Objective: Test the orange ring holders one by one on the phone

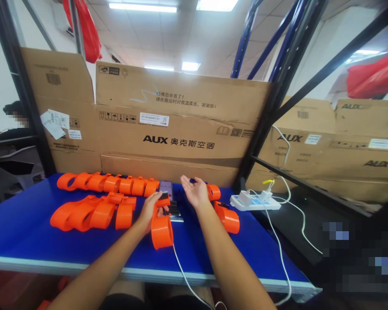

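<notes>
My left hand (151, 210) is closed around an orange ring-shaped plastic part (162, 232), its round loop hanging below my fingers. A black piece (164, 196) shows at the top of that part, and a white cable runs down from near its loop. To the right, my right hand (195, 191) is raised over the table with fingers stretched out and nothing in them. Just behind my left hand lies a phone-like device (166, 187) with a lit screen. Between the hands, dark cylindrical pieces (173, 209) are partly hidden.
Several like orange parts form a back row (126, 186) and a front row (103, 215) on the blue table (26, 234). Another orange part (228, 218) lies beyond my right forearm. A white power strip (255, 201) with cables sits at the right; a cardboard box (181, 125) stands behind.
</notes>
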`<state>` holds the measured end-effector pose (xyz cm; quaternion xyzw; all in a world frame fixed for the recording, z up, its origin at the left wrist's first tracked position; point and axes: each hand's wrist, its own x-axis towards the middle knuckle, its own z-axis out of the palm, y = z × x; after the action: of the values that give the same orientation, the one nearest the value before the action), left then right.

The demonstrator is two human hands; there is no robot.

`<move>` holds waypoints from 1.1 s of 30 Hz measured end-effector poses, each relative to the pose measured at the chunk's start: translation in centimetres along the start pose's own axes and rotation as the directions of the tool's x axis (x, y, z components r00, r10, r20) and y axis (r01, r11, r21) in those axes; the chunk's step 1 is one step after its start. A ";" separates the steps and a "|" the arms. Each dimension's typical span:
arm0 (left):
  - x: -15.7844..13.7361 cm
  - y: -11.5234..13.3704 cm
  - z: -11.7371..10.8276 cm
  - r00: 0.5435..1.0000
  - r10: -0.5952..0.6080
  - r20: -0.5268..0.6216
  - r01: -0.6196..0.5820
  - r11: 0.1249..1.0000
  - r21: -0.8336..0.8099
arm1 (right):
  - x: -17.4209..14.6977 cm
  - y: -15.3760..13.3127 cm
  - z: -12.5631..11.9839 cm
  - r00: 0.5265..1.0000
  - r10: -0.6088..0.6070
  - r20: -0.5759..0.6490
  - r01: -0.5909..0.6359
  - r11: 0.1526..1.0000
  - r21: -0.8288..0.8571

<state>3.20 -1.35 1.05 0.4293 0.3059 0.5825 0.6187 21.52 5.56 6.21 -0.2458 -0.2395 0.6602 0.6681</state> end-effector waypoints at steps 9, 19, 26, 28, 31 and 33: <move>0.1 -0.1 0.1 0.999 -0.005 -0.034 0.006 1.000 0.007 | 0.3 1.0 0.0 0.999 -0.010 0.030 0.006 0.994 0.112; 0.1 -0.5 0.1 0.998 -0.024 -0.055 0.026 0.999 0.034 | -4.4 2.2 -0.1 0.766 -0.364 0.530 0.641 0.370 -0.673; 0.6 -0.8 -0.5 0.997 -0.010 -0.071 0.012 0.999 0.030 | -6.5 3.2 -0.1 0.591 -0.190 0.784 0.800 0.016 -0.599; 0.6 -0.7 -0.5 0.997 -0.025 -0.077 0.026 1.000 0.010 | -6.3 3.3 -0.2 0.589 -0.156 0.793 0.802 -0.005 -0.597; 0.4 -0.2 -0.5 0.996 -0.051 -0.071 0.050 0.999 -0.009 | -6.1 3.1 -0.5 0.605 -0.128 0.786 0.792 -0.008 -0.610; 0.3 0.2 -0.5 0.997 -0.055 -0.060 0.055 0.998 -0.002 | -6.2 3.0 -0.5 0.616 -0.141 0.775 0.783 0.005 -0.622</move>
<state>2.73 -0.98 1.02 0.4030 0.3359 0.5778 0.6252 19.45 -0.59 3.86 -0.3135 -0.8234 0.1181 0.4581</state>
